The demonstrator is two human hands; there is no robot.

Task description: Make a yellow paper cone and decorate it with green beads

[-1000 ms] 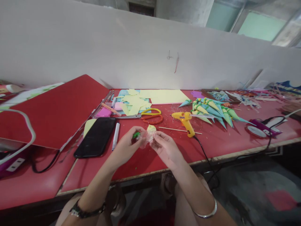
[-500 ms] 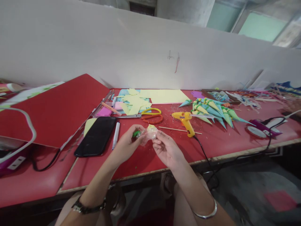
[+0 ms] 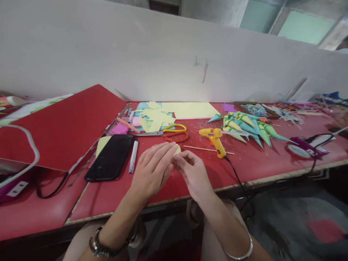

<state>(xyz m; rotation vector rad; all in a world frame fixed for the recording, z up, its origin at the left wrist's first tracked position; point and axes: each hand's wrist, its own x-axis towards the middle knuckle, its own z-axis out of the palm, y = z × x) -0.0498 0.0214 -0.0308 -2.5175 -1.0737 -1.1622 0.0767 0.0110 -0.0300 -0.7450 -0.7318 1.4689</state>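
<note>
My left hand is turned with its back up, fingers long and pressed together, reaching over to the tips of my right hand. Its thumb and palm side are hidden. My right hand is closed in a pinch against the left fingertips. A small yellow piece peeks out above the meeting fingers. A bit of clear crinkled plastic seems to show below them, mostly covered. Just beyond lie a thin wooden stick, scissors with yellow and red handles, and a yellow glue gun.
Left of my hands are a white marker and a black phone. Yellow paper scraps lie behind the scissors. Blue and yellow paper cones are piled right. The glue gun's cord drops over the table edge.
My left hand has rolled over, back up, and moved across the held piece. The green bit and most of the clear plastic are now covered. My right hand stays close by, still pinching.
</note>
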